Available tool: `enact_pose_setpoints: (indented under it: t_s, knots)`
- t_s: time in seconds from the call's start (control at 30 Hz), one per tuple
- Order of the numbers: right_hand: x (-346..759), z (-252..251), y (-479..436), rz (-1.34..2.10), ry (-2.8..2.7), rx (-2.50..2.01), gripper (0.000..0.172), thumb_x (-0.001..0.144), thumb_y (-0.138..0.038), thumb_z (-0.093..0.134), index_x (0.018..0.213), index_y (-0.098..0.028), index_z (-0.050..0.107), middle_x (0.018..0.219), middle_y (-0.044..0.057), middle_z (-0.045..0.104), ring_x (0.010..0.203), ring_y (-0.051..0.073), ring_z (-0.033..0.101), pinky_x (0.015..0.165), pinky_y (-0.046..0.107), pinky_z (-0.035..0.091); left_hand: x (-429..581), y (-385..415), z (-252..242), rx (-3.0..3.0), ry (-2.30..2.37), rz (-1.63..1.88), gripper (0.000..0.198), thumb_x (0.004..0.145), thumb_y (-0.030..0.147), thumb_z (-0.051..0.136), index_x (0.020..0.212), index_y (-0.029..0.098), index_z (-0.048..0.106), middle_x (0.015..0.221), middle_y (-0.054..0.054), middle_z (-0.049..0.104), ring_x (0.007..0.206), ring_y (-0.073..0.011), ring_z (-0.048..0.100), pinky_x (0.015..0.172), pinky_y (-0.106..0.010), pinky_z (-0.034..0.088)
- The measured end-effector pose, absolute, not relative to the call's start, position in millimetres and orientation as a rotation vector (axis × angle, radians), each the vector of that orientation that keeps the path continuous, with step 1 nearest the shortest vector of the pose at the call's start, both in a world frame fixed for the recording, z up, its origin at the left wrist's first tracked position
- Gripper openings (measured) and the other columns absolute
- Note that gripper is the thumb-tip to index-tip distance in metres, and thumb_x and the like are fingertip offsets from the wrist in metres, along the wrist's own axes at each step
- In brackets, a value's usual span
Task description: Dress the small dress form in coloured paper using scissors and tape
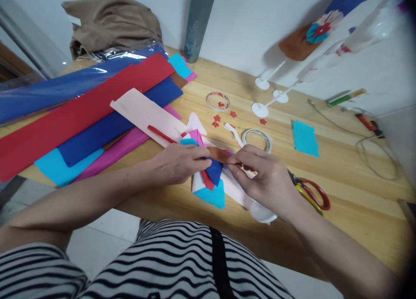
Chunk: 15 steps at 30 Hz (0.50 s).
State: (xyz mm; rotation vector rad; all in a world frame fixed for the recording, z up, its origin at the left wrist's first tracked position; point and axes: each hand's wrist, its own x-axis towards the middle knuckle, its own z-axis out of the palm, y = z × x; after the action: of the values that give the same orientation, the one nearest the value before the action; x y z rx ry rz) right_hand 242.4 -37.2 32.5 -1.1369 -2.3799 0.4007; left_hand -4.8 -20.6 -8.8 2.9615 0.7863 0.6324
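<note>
A strip of brown crepe paper [218,154] stretches between my two hands over a small pile of coloured paper. My left hand [182,162] pinches its left end with thumb and fingers. At the other end, my right hand [260,171] grips the strip between thumb and forefinger. Under and around them lie a blue paper piece [215,171], a turquoise piece [212,194] and a pink folded piece [195,135]. A narrow red strip [161,134] sticks out to the left of my left hand. What lies beneath my fingers is partly hidden.
Long red [84,112] and pale pink [149,112] paper sheets cover the left. Tape rolls [268,138], red paper flowers [233,114] and a turquoise square [305,138] lie beyond my hands. Red-handled scissors [316,193] are right. White stands [260,110] and a grey-green bottle [198,26] stand behind.
</note>
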Motion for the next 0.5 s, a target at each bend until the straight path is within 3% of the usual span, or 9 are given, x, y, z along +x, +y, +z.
enact_pose_setpoints:
  t_s: [0.13, 0.33, 0.5]
  knots:
    - [241.9, 33.8, -35.1, 0.500, -2.281, -1.205, 0.013, 0.093, -0.016, 0.061, 0.082, -0.022, 0.065, 0.075, 0.004, 0.065, 0.063, 0.017, 0.059, 0.054, 0.030, 0.047, -4.4, -21.5, -8.0, 2.960, 0.808, 0.650, 0.023, 0.096, 0.006, 0.052, 0.097, 0.018, 0.072, 0.104, -0.004, 0.073, 0.083, -0.0156, 0.064, 0.053, -0.028, 0.034]
    - [239.6, 32.8, -20.8, 0.574, -2.202, -1.283, 0.015, 0.092, -0.019, 0.061, 0.078, -0.023, 0.064, 0.070, 0.004, 0.064, 0.064, 0.019, 0.057, 0.056, 0.033, 0.043, -1.2, -22.2, -13.9, 2.950, 0.903, 0.527, 0.027, 0.096, 0.009, 0.051, 0.113, 0.020, 0.069, 0.101, -0.006, 0.069, 0.090, -0.0191, 0.063, 0.053, -0.030, 0.033]
    - [238.0, 30.8, -20.2, 0.620, -2.297, -1.228, 0.006, 0.088, -0.020, 0.066, 0.082, -0.022, 0.066, 0.078, 0.005, 0.068, 0.067, 0.020, 0.062, 0.060, 0.034, 0.048, -0.7, -22.6, -16.7, 2.986, 0.926, 0.434, 0.031, 0.093, 0.008, 0.052, 0.118, 0.020, 0.066, 0.099, -0.006, 0.067, 0.086, -0.0196, 0.061, 0.055, -0.032, 0.032]
